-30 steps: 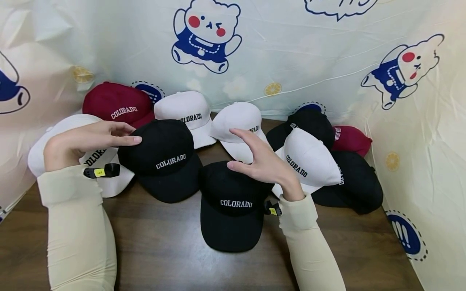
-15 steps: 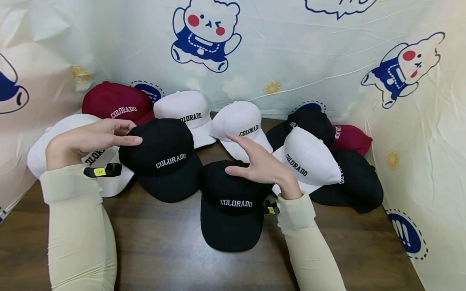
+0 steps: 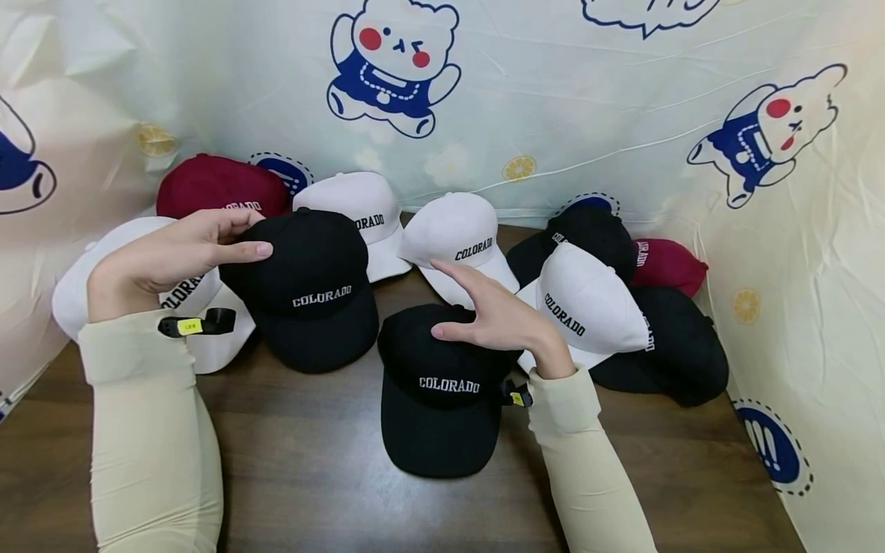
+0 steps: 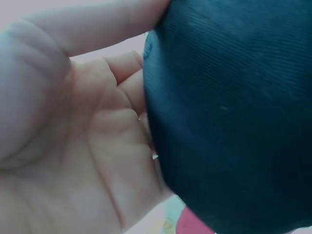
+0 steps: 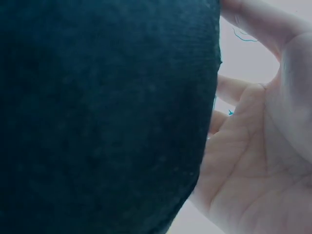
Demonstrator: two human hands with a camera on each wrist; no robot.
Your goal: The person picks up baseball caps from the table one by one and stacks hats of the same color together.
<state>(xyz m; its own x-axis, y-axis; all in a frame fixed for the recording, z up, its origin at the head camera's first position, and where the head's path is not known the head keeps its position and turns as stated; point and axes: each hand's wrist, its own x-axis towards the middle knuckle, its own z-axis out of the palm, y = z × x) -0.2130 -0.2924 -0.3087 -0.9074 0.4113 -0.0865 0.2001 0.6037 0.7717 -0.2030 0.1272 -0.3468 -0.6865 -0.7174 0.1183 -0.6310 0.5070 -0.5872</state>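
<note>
A black baseball cap [image 3: 304, 265] with white COLORADO lettering is pinched at its left crown by my left hand [image 3: 176, 257], thumb in front and fingers behind. In the left wrist view, that cap [image 4: 229, 117] hides the fingertips. My right hand [image 3: 501, 315] holds the back of a second black cap [image 3: 442, 415], its thumb on the crown and its other fingers behind. This cap rests on the table, brim toward me. It fills the left of the right wrist view, where the fingers' ends are hidden behind the cap [image 5: 107, 117].
Behind stand a dark red cap [image 3: 214, 180] and two white caps [image 3: 346, 196]. Another white cap [image 3: 221, 338] lies under my left wrist. At right crowd a white cap [image 3: 588, 299], black caps [image 3: 677, 346] and a red one [image 3: 667, 269]. A printed curtain [image 3: 539, 92] backs the wooden table [image 3: 304, 476].
The left black cap has risen slightly and tilted in my left hand, now covering more of the red cap's lettering. My right hand and its cap have barely moved.
</note>
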